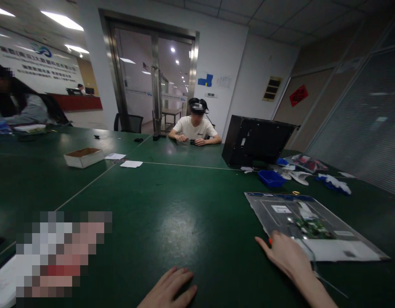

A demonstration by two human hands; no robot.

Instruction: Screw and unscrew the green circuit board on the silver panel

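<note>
My left hand (173, 288) rests on the green tabletop (133, 205) at the bottom centre, its fingers spread and nothing in it. At the right, my right hand (285, 252) lies at the near left edge of a flat grey panel (264, 209). Its fingers are bent round something with a small orange-red part (270, 241); the rest of that thing is hidden. A green circuit board (316, 229) lies on the panel beyond the hand. A thin cable (313, 256) runs beside my right wrist.
A black monitor-like case (260, 139) stands behind the panel, with a blue tray (272, 178) before it. An open box (84, 157) and papers (131, 164) lie further left. A person (196, 128) sits across the table, another (21, 102) at the far left.
</note>
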